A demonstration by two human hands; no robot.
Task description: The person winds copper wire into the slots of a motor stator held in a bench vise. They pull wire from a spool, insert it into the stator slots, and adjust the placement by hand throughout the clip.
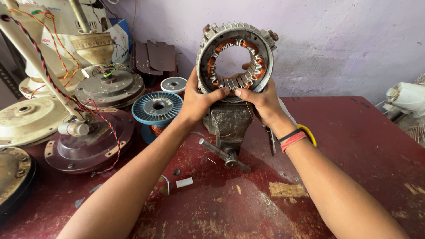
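Note:
A round metal motor stator (235, 56) with copper windings stands upright on edge on top of a grey bench vise (228, 121). My left hand (197, 99) grips its lower left rim, thumb pressed on the inner teeth. My right hand (261, 99) grips the lower right rim, thumb meeting the other at the bottom of the ring. My right wrist wears red, black and yellow bands (297, 136). The vise handle (223, 155) sticks out toward me.
On the worn red table (354, 146), several ceiling fan motor housings (90, 141) with red-black twisted wires crowd the left. A blue spool of copper wire (157, 108) and a small white spool (173, 84) sit behind my left arm. A white fan part (405, 99) lies far right.

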